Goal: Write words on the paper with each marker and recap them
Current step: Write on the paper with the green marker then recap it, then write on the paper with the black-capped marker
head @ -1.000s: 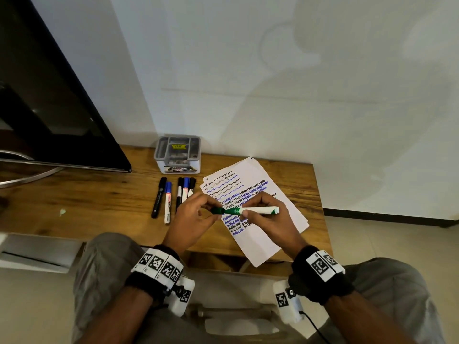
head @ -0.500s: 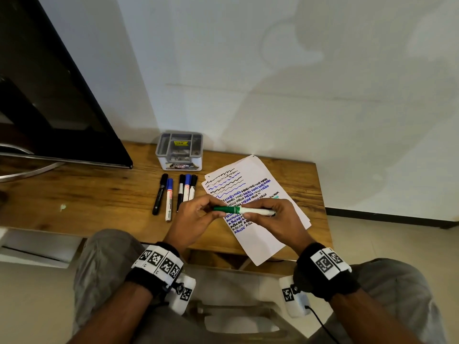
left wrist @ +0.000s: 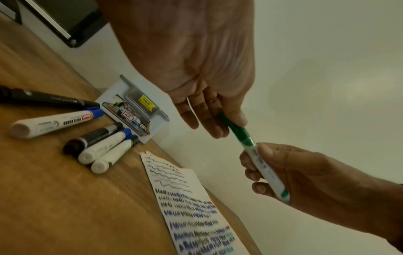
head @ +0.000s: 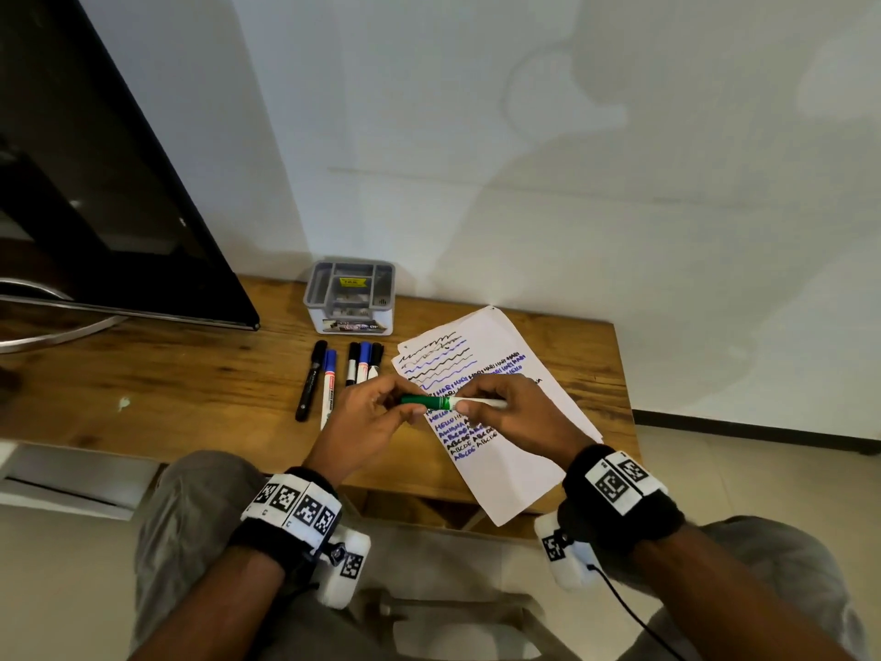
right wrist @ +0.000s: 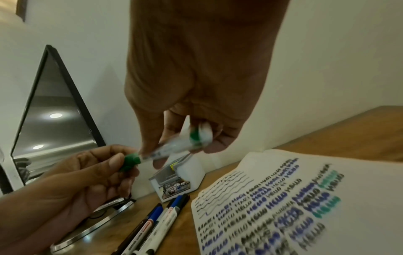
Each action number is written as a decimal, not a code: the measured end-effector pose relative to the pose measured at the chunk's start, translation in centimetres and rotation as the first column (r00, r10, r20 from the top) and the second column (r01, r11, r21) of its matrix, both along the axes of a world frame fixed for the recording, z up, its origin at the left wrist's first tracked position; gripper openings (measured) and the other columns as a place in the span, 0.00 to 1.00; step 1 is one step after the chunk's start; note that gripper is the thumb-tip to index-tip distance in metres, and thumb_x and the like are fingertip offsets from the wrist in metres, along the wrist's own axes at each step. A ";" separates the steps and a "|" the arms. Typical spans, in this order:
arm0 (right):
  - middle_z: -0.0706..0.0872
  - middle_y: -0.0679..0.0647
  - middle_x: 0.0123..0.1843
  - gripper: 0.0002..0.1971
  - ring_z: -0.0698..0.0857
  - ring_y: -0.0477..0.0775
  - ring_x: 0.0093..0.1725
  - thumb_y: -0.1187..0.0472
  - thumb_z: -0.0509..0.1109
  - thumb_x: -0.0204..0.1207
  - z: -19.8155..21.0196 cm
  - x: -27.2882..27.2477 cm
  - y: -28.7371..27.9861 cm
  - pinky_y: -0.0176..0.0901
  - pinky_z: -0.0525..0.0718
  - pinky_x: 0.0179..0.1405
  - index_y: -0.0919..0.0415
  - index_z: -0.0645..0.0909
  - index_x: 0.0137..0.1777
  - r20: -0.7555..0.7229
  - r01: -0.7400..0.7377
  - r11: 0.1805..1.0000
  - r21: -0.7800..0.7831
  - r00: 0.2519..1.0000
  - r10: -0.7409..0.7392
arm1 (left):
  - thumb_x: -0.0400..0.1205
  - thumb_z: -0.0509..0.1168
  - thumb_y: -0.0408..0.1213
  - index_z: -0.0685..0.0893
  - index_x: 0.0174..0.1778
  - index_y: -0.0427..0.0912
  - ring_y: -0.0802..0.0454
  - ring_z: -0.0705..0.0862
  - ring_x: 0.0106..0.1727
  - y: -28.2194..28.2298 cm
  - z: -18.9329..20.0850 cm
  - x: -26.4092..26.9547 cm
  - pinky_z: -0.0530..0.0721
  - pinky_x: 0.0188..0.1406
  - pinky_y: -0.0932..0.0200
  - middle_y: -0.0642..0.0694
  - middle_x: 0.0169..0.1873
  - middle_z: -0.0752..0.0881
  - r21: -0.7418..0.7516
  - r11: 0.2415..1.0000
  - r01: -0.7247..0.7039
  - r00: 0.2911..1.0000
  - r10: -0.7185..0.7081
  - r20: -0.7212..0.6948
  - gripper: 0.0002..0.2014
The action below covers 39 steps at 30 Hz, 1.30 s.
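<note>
The green marker (head: 450, 403) lies level above the paper (head: 505, 469): left hand (head: 367, 422) pinches its cap (green end), right hand (head: 515, 417) grips the barrel.

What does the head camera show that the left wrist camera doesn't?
Only the head view shows both wrist bands and the paper's lower end overhanging the table. Only the left wrist view shows the yellow price sticker close up and the loose markers' butt ends. Both show the left hand on the green cap and the right hand on the white barrel.
</note>
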State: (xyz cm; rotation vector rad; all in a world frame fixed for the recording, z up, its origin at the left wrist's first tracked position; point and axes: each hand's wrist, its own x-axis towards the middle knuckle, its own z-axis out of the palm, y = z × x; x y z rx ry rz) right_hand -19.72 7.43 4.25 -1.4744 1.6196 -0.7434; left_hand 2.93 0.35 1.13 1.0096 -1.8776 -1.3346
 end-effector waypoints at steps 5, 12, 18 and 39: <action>0.81 0.51 0.41 0.11 0.76 0.44 0.37 0.48 0.79 0.77 0.6 0.2 -5.1 0.38 0.70 0.36 0.54 0.87 0.51 -0.212 -0.095 0.995 0.024 0.972 0.098 | 0.81 0.73 0.35 0.82 0.62 0.52 0.58 0.87 0.55 -3.7 0.6 0.6 0.85 0.52 0.64 0.52 0.54 0.90 0.095 0.989 -0.115 0.989 0.123 -0.083 0.16; 0.93 0.52 0.41 0.06 0.92 0.47 0.38 0.63 0.75 0.77 1.5 1.2 -13.0 0.45 0.91 0.44 0.55 0.82 0.52 -0.045 0.101 0.990 -0.101 0.993 -0.106 | 0.84 0.68 0.41 0.85 0.57 0.49 0.52 0.80 0.57 -7.2 -3.9 3.2 0.74 0.58 0.53 0.53 0.53 0.80 -0.294 0.940 -0.172 0.861 0.288 0.420 0.07; 0.93 0.57 0.46 0.08 0.90 0.48 0.40 0.67 0.72 0.79 1.9 2.7 -19.5 0.26 0.81 0.32 0.61 0.87 0.56 0.095 0.254 0.954 -0.161 0.966 -0.241 | 0.83 0.65 0.49 0.83 0.56 0.56 0.51 0.78 0.63 -8.5 -5.7 2.2 0.68 0.61 0.50 0.54 0.56 0.80 -0.417 0.907 -0.057 0.761 0.310 0.571 0.08; 0.93 0.56 0.45 0.09 0.90 0.51 0.40 0.66 0.69 0.80 -2.8 2.3 -14.1 0.46 0.89 0.44 0.56 0.84 0.56 0.031 0.303 0.951 0.056 0.952 -0.305 | 0.76 0.66 0.63 0.82 0.48 0.50 0.47 0.76 0.60 -8.7 -6.4 0.2 0.71 0.57 0.46 0.49 0.56 0.78 -0.450 0.893 -0.006 0.573 0.371 0.730 0.19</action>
